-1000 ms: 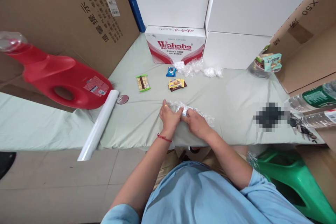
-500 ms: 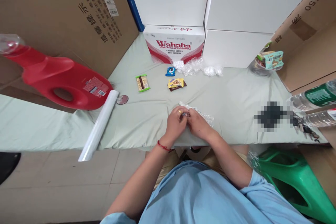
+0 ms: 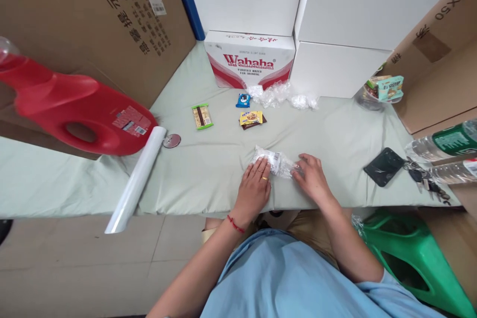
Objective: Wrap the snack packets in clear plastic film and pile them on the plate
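A crumpled bundle of clear bubble wrap lies on the cloth near the front edge. Something small with dark printing shows through its middle, too blurred to name. My left hand rests flat over the bundle's left part, fingers stretched out. At the right end is my right hand, its fingers apart and slightly bent, the tips touching or just beside the loose wrap. Beyond the bundle lie a yellow snack packet on a brown packet, a small blue packet and a green-edged snack packet.
Several bubble-wrapped bundles lie before the Wahaba-style carton. Left are a red jug, a white roll overhanging the edge, and a round disc. Right are a black wallet-like item, keys, bottles and a snack tub.
My hands have moved apart from a closed pinch together. The left now lies flat on the bubble wrap; the right has shifted right to its end. The view has shifted slightly.
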Demonstrator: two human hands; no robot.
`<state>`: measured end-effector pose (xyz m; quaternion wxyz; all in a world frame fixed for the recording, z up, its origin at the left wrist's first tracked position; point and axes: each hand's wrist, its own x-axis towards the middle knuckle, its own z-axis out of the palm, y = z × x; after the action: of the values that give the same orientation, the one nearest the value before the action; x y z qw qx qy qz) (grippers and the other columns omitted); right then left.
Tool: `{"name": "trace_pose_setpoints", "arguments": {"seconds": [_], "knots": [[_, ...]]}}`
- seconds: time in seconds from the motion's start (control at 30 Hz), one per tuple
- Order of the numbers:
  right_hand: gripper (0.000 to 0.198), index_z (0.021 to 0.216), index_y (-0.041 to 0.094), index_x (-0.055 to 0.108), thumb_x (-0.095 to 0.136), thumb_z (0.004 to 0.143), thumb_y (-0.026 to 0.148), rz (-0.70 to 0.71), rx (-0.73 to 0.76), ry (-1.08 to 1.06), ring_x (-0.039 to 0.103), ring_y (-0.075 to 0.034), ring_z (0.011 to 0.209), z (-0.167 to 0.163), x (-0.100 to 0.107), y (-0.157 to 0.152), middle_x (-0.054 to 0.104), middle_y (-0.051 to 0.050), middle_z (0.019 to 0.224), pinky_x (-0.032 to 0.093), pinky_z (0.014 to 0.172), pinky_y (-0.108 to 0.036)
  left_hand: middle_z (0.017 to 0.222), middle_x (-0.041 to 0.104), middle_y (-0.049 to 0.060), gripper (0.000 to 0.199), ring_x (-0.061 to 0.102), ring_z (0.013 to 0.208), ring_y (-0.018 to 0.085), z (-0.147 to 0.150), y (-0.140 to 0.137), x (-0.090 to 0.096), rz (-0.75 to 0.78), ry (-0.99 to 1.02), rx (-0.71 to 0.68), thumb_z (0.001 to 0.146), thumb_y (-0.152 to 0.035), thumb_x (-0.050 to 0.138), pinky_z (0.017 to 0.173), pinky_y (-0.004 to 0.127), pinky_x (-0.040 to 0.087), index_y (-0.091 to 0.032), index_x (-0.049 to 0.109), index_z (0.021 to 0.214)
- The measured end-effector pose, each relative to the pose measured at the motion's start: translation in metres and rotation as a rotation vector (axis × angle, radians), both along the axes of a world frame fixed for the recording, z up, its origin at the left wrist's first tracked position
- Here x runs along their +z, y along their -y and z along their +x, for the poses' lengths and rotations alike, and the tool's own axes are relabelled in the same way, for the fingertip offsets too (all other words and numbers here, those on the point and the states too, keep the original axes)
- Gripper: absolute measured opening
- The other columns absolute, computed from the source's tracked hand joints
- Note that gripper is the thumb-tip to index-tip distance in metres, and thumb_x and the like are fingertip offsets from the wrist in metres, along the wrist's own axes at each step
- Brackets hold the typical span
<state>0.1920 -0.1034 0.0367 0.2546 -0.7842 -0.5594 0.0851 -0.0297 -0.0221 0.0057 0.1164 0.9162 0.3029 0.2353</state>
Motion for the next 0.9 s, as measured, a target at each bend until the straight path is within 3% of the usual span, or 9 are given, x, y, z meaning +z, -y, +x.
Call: {"name": "trace_pose_setpoints", "arguments": {"seconds": [0.07,0.17,0.27,0.37,0.43,0.57,0.63,0.8,0.9], "knots": [[0.019,0.098,0.021,0.07,0.058,0.098,0.036,-0.03,0.006,-0.099,0.065,-0.028,0.1,-0.001,0.01,-0.003,0.071,-0.013,0.11,0.053,0.091,-0.041,0.167,0.048,0.014,0.064,0.038,0.16,0.026,0.0,-0.001,0.001,0.001,-0.009,-0.008,0.098,-0.013,0.049,0.131,0.052,0.034,-0.018,0.041,0.162],[0.018,0.098,0.024,0.066,0.058,0.099,0.04,-0.034,0.001,-0.226,0.062,-0.021,0.074,-0.012,0.033,-0.026,0.069,-0.002,0.082,0.049,0.073,-0.031,0.167,0.048,0.014,0.063,0.038,0.16,0.026,-0.001,-0.002,0.002,0.0,-0.014,-0.015,0.099,-0.013,0.047,0.131,0.051,0.034,-0.017,0.042,0.161],[0.015,0.109,0.023,0.066,0.057,0.1,0.032,-0.043,0.094,-0.144,0.065,-0.02,0.081,-0.04,0.047,-0.066,0.073,-0.004,0.094,0.048,0.076,-0.029,0.166,0.049,0.016,0.061,0.037,0.161,0.027,0.0,-0.001,0.001,-0.013,-0.013,-0.02,0.099,-0.012,0.046,0.131,0.053,0.034,-0.017,0.044,0.16],[0.02,0.111,0.021,0.068,0.049,0.104,0.024,-0.255,0.198,0.082,0.066,-0.022,0.086,-0.074,0.052,-0.104,0.07,-0.011,0.109,0.048,0.077,-0.031,0.16,0.054,0.02,0.053,0.039,0.159,0.031,0.002,-0.001,0.0,-0.045,0.001,-0.002,0.1,-0.014,0.048,0.128,0.057,0.038,-0.014,0.053,0.153],[0.024,0.117,0.02,0.067,0.048,0.107,0.029,-0.379,0.225,0.189,0.066,-0.023,0.087,-0.093,0.054,-0.118,0.066,-0.014,0.115,0.049,0.076,-0.033,0.155,0.058,0.021,0.048,0.041,0.157,0.033,0.0,-0.001,-0.001,-0.065,0.047,0.008,0.1,-0.013,0.049,0.125,0.059,0.042,-0.011,0.057,0.147],[0.045,0.129,0.02,0.065,0.053,0.106,0.056,-0.408,0.253,0.293,0.063,-0.031,0.105,-0.108,0.059,-0.119,0.06,-0.017,0.123,0.052,0.081,-0.039,0.139,0.068,0.017,0.043,0.048,0.15,0.033,-0.013,0.004,-0.002,-0.098,0.231,0.001,0.095,-0.008,0.049,0.12,0.059,0.048,-0.015,0.066,0.134],[0.05,0.13,0.021,0.065,0.057,0.103,0.062,-0.394,0.257,0.308,0.06,-0.033,0.11,-0.106,0.058,-0.114,0.058,-0.018,0.124,0.052,0.082,-0.04,0.13,0.071,0.015,0.039,0.056,0.141,0.031,-0.02,0.007,-0.001,-0.12,0.296,0.019,0.095,-0.008,0.049,0.117,0.057,0.052,-0.018,0.069,0.127],[0.058,0.135,0.023,0.063,0.073,0.094,0.062,-0.323,0.257,0.305,0.054,-0.032,0.108,-0.097,0.045,-0.104,0.055,-0.016,0.121,0.051,0.081,-0.039,0.106,0.072,0.012,0.026,0.067,0.111,0.028,-0.026,0.011,0.002,-0.168,0.236,0.005,0.093,-0.008,0.05,0.103,0.051,0.06,-0.018,0.071,0.106],[0.054,0.133,0.025,0.065,0.08,0.09,0.054,-0.25,0.216,0.325,0.05,-0.031,0.107,-0.099,0.037,-0.101,0.055,-0.014,0.117,0.051,0.082,-0.038,0.103,0.071,0.011,0.023,0.067,0.107,0.028,-0.023,0.011,0.003,-0.154,0.195,0.007,0.092,-0.007,0.051,0.1,0.05,0.06,-0.019,0.069,0.1]]}}
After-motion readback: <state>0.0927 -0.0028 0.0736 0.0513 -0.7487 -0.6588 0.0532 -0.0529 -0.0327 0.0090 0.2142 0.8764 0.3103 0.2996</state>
